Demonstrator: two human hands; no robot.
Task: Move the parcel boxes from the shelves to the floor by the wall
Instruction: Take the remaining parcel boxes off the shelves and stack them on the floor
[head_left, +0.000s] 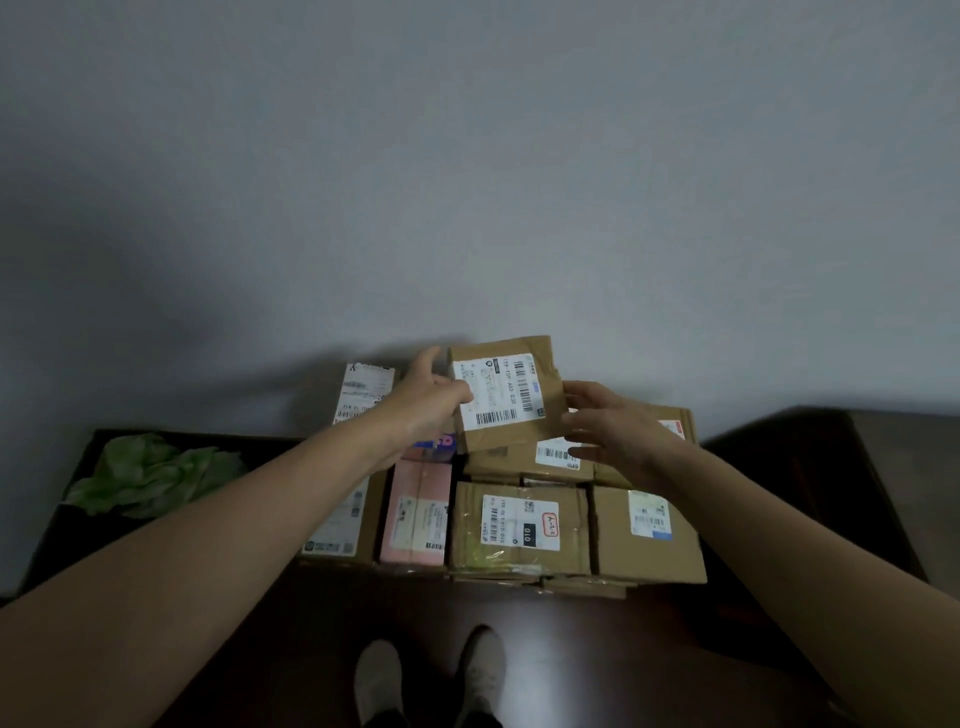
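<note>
Small brown parcel (506, 395) over the box stack (519, 530) by the wall (467, 208).
Your left grip (423, 400) pinches its left edge; your right grip (618, 431), fingers spread, sits just beside its right edge.

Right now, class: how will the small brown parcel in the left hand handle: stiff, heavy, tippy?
Probably light: the left hand holds the small brown parcel up by one edge. Likely stiff: no sag, though creased. Flat, so unlikely to roll.
</note>
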